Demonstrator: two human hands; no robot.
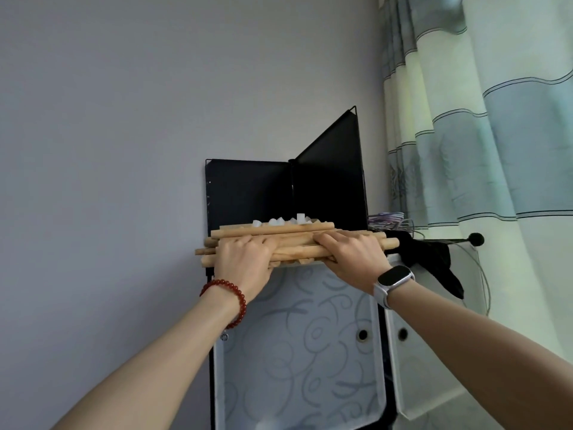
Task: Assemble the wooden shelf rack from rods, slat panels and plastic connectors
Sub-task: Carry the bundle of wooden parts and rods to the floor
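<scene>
Head view: your left hand (243, 262) and right hand (350, 256) both reach up to a pile of rods (294, 243) lying crosswise on top of a cabinet (297, 352). Your left hand clasps the left part of the pile, palm down, fingers curled over the upper rods and thumb below the front edge. Your right hand grips the right part in the same way, fingers laid over the top rods. The rods lie roughly level and parallel, with ends sticking out past both hands. White plastic connectors (285, 221) sit heaped on the back of the pile, just behind the rods. You cannot tell whether slat panels lie underneath. Two black panels (285, 193) stand upright behind the pile, joined at an angle against the wall (124, 119). A black cloth (431, 259) hangs over the cabinet top just beside the right rod ends. The cabinet doors are translucent with a swirl pattern. A bead bracelet (231, 297) circles your left wrist; a watch (393, 280) sits on your right wrist. A striped curtain (496, 119) hangs at the right.
</scene>
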